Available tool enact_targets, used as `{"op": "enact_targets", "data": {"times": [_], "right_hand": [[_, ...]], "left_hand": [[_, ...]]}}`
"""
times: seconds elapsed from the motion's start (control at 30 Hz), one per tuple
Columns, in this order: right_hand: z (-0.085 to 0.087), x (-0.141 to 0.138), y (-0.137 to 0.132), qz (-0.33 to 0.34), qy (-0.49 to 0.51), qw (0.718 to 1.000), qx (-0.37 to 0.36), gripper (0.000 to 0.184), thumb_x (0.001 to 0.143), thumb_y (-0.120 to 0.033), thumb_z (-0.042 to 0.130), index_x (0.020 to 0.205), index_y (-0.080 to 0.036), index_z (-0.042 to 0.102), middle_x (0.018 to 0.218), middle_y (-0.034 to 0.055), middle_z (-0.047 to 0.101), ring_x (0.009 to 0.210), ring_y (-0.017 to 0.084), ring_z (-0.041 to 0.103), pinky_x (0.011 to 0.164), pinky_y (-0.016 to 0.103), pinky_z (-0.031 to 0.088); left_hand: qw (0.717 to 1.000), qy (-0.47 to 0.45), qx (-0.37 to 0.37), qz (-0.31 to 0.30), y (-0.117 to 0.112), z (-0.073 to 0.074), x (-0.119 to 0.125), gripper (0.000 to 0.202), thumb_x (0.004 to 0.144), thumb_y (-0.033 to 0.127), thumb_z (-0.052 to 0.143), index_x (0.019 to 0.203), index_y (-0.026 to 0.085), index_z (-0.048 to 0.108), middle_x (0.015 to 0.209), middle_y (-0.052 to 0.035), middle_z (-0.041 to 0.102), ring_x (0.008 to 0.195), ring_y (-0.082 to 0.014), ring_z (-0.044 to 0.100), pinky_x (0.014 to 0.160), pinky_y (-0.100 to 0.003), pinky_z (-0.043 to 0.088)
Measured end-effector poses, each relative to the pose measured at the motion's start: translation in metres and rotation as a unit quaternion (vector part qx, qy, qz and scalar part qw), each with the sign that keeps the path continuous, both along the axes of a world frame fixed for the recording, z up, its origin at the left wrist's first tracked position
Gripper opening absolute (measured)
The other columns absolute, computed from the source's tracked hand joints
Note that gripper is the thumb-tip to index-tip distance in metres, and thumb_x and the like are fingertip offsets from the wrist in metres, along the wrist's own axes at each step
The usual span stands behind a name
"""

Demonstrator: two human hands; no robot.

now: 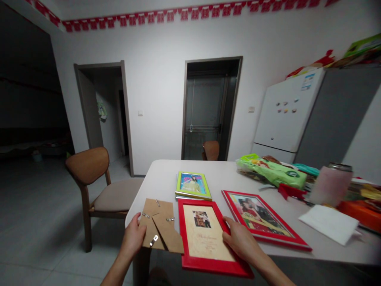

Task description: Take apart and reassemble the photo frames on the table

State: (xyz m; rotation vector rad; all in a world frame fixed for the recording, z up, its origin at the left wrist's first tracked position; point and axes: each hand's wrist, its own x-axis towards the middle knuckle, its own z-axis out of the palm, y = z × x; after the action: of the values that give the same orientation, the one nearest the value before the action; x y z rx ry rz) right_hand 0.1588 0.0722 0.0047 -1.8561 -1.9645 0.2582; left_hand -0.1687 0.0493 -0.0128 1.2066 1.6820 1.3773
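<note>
My left hand (135,234) grips the left edge of a brown frame backing board (151,226), which has metal clips near its edges and a diagonal stand flap. In my right hand (239,238) is the right side of a red picture frame (217,265), its cream insert showing a small photo and faint print. The board's lower right corner meets the red frame's left side. Just beyond lies a green picture frame (193,195), seemingly stacked on another. To the right, a second red picture frame (285,237) holding a photo lies flat on the table.
The white table (166,167) carries a green package (268,169), a pink jar (330,184), white tissue (330,222) and an orange item (361,212) on the right. A wooden chair (89,167) stands left; a fridge (285,111) is at back right.
</note>
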Motion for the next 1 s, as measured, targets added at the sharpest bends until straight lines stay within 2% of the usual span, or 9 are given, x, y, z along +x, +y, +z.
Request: {"op": "enact_targets", "data": {"times": [0.1,0.17,0.33,0.43,0.57,0.67,0.83,0.9,1.0], "right_hand": [[0.008,-0.002,0.001,-0.043,0.132,0.990,-0.038,0.054,0.061,-0.018,0.046,0.114,-0.006,0.043,0.079,0.0123,0.064,0.073,0.021,0.059,0.066,0.028,0.041],[0.014,-0.003,-0.003,-0.059,0.286,0.951,-0.100,0.060,0.062,-0.019,0.045,0.120,-0.006,0.034,0.068,0.0079,0.064,0.062,0.019,0.060,0.059,0.028,0.043],[0.036,-0.012,-0.021,-0.001,0.604,0.777,-0.177,0.074,0.063,-0.019,0.046,0.129,-0.022,0.013,0.071,0.0019,0.065,0.057,0.017,0.061,0.057,0.030,0.046],[0.050,-0.020,-0.029,0.030,0.640,0.752,-0.158,0.079,0.062,-0.018,0.053,0.129,-0.024,0.013,0.074,0.0012,0.066,0.061,0.016,0.061,0.062,0.030,0.046],[0.058,-0.024,-0.029,0.041,0.624,0.766,-0.150,0.082,0.061,-0.026,0.060,0.130,-0.021,0.014,0.070,0.0007,0.065,0.056,0.015,0.059,0.062,0.029,0.046],[0.056,-0.020,-0.024,0.045,0.574,0.806,-0.140,0.080,0.063,-0.032,0.058,0.130,-0.018,0.016,0.060,-0.0012,0.062,0.050,0.013,0.056,0.055,0.026,0.045],[0.038,-0.006,-0.011,0.005,0.373,0.924,-0.080,0.066,0.063,-0.028,0.051,0.124,-0.008,0.033,0.046,-0.0032,0.055,0.047,0.013,0.054,0.047,0.022,0.039],[0.029,0.000,-0.006,-0.018,0.273,0.960,-0.055,0.060,0.063,-0.026,0.048,0.119,-0.005,0.041,0.047,-0.0019,0.056,0.047,0.014,0.054,0.047,0.022,0.038],[0.015,0.006,-0.001,-0.031,0.138,0.990,-0.016,0.050,0.063,-0.025,0.044,0.108,-0.005,0.053,0.059,0.0045,0.063,0.058,0.018,0.058,0.056,0.025,0.041]], "left_hand": [[0.994,0.099,0.043,0.029,-0.003,0.007,0.011,0.049,0.061,0.008,0.048,0.110,0.011,0.044,0.115,-0.0114,0.050,0.112,-0.0225,0.039,0.097,-0.035,0.025],[0.980,0.181,0.079,0.017,-0.008,0.013,0.029,0.049,0.062,0.011,0.048,0.111,0.009,0.044,0.121,-0.0132,0.044,0.117,-0.0226,0.032,0.100,-0.036,0.020],[0.956,0.214,0.116,-0.161,-0.031,0.030,0.108,0.053,0.065,0.020,0.051,0.116,0.012,0.042,0.124,-0.0118,0.041,0.116,-0.0228,0.033,0.099,-0.038,0.025],[0.931,0.224,0.144,-0.251,-0.040,0.044,0.151,0.061,0.062,0.025,0.058,0.119,0.012,0.039,0.128,-0.0124,0.036,0.117,-0.0253,0.030,0.098,-0.040,0.026],[0.890,0.289,0.219,-0.278,-0.042,0.063,0.174,0.052,0.066,0.017,0.051,0.117,0.012,0.041,0.119,-0.0116,0.045,0.110,-0.0241,0.039,0.095,-0.039,0.032],[0.865,0.312,0.279,-0.278,-0.041,0.073,0.167,0.047,0.068,0.009,0.041,0.115,0.016,0.042,0.106,-0.0082,0.054,0.098,-0.0202,0.047,0.088,-0.034,0.038],[0.945,0.195,0.246,-0.092,-0.038,0.075,0.122,0.047,0.067,0.010,0.040,0.114,0.016,0.040,0.097,-0.0079,0.054,0.086,-0.0190,0.052,0.075,-0.030,0.044],[0.975,0.122,0.179,-0.045,-0.037,0.065,0.099,0.046,0.066,0.014,0.041,0.112,0.015,0.040,0.087,-0.0050,0.054,0.071,-0.0164,0.055,0.063,-0.027,0.045],[0.993,0.005,0.110,-0.045,-0.034,0.037,0.073,0.048,0.063,0.016,0.044,0.110,0.014,0.037,0.077,-0.0002,0.052,0.060,-0.0130,0.053,0.056,-0.023,0.044]]}}
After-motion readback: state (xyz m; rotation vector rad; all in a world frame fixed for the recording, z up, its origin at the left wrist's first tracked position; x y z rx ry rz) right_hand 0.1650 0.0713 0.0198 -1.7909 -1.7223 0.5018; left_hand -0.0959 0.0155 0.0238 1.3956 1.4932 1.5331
